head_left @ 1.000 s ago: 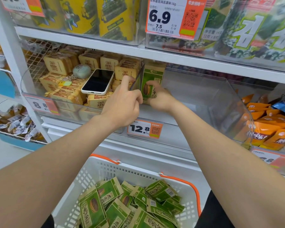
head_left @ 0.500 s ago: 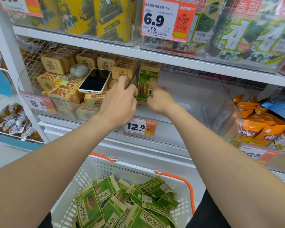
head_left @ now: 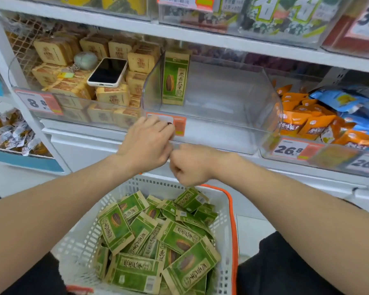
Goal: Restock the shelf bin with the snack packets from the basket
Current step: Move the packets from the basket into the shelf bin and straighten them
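Nearest, the white basket (head_left: 83,231) holds a loose heap of green sunflower-seed packets (head_left: 179,241), about twenty showing, with more probably buried under them. Just above its far rim, both hands are empty: the left hand (head_left: 147,143) has its fingers loosely curled against the price label (head_left: 179,126), and the right hand (head_left: 190,165) is clenched with nothing visible in it. Beyond them, the clear shelf bin (head_left: 232,124) holds one standing packet (head_left: 175,79), upright against the left divider (head_left: 151,88). The next step looks like a reach into the basket. It would go best by squaring several packets together, facing them forward, then standing them just right of that one and filling rightward. Far left, one phone (head_left: 108,72) lies on tan snack packs (head_left: 111,96).
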### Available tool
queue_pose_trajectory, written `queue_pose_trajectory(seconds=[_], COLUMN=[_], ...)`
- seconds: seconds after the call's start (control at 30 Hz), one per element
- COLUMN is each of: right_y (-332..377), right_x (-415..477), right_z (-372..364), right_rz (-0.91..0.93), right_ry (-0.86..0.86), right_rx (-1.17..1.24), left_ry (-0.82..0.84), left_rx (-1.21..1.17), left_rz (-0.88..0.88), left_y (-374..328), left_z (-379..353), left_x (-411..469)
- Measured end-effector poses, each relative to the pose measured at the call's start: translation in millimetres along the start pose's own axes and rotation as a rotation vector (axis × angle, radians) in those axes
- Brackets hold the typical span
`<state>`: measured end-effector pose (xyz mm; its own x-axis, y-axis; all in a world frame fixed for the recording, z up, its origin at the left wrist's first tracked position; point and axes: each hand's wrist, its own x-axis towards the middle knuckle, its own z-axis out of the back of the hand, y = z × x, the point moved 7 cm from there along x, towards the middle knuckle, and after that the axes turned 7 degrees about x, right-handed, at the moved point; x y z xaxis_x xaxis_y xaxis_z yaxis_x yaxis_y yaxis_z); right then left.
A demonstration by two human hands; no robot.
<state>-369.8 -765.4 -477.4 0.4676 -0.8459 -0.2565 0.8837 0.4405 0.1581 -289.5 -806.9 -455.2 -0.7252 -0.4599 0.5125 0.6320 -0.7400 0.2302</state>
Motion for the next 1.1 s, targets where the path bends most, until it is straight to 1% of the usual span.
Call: queue_pose_trajectory(seconds=[0.07, 0.1, 0.13, 0.2, 0.27, 0.3, 0.33, 0.37, 0.4, 0.43, 0.57, 0.67, 0.77, 0.83, 0.87, 0.97, 1.1], right_y=[0.4, -0.8, -3.6, -4.7, -6.0, -5.4, -3.8, -1.1, 3.1, 8.6, 27.7, 34.2, 33.7, 31.6, 29.4, 16.7, -6.1], right_x=[-10.6, -15.8, -19.1, -24.2, -29.0, -31.3, -32.7, -33.7, -34.1, -33.9, -38.8, -47.1, -44.8, -40.5, -36.4, -19.9, -0.5], right_z=[-46.0, -64.9, -82.6, -111.9, -138.6, -149.8, -159.6, -168.5, -177.5, -186.4, -227.8, -244.6, -246.1, -241.7, -237.0, -207.0, -152.2], right_rz=[-0.018, -0.027, -0.034, -0.003, 0.029, 0.041, 0.056, 0.073, 0.095, 0.126, 0.203, 0.205, 0.19, 0.154, 0.129, 0.05, -0.062], right_ry=[0.238, 0.33, 0.395, 0.466, 0.504, 0.508, 0.502, 0.491, 0.488, 0.478, 0.52, 0.549, 0.596, 0.655, 0.647, 0.499, 0.236], right_rx=[-0.039, -0.08, -0.121, -0.155, -0.203, -0.224, -0.245, -0.253, -0.266, -0.273, -0.185, -0.136, -0.114, -0.031, 0.028, 0.204, 0.39], left_ry=[0.127, 0.221, 0.35, 0.701, 1.104, 1.262, 1.372, 1.444, 1.481, 1.484, 1.348, 1.295, 1.309, 1.333, 1.343, 1.378, 1.401], left_rx=[-0.029, -0.069, -0.102, -0.13, -0.112, -0.098, -0.073, -0.038, -0.002, 0.018, -0.064, -0.09, -0.084, -0.095, -0.108, -0.176, -0.382], left_rz=[-0.078, -0.094, -0.096, -0.118, -0.195, -0.238, -0.276, -0.302, -0.318, -0.329, -0.321, -0.326, -0.328, -0.327, -0.323, -0.274, -0.088], left_y=[-20.8, -30.6, -40.5, -60.9, -81.4, -90.4, -97.6, -102.2, -104.8, -106.9, -113.4, -115.9, -113.8, -111.2, -109.3, -99.7, -82.1], left_z=[-18.6, -29.9, -40.6, -63.6, -80.1, -84.8, -88.4, -91.7, -95.1, -98.6, -102.3, -104.6, -105.7, -105.3, -105.4, -111.6, -111.6], left_x=[-12.2, -18.7, -25.9, -47.4, -80.4, -97.4, -112.4, -124.4, -133.7, -139.4, -135.4, -130.5, -130.5, -130.3, -129.9, -128.9, -117.7])
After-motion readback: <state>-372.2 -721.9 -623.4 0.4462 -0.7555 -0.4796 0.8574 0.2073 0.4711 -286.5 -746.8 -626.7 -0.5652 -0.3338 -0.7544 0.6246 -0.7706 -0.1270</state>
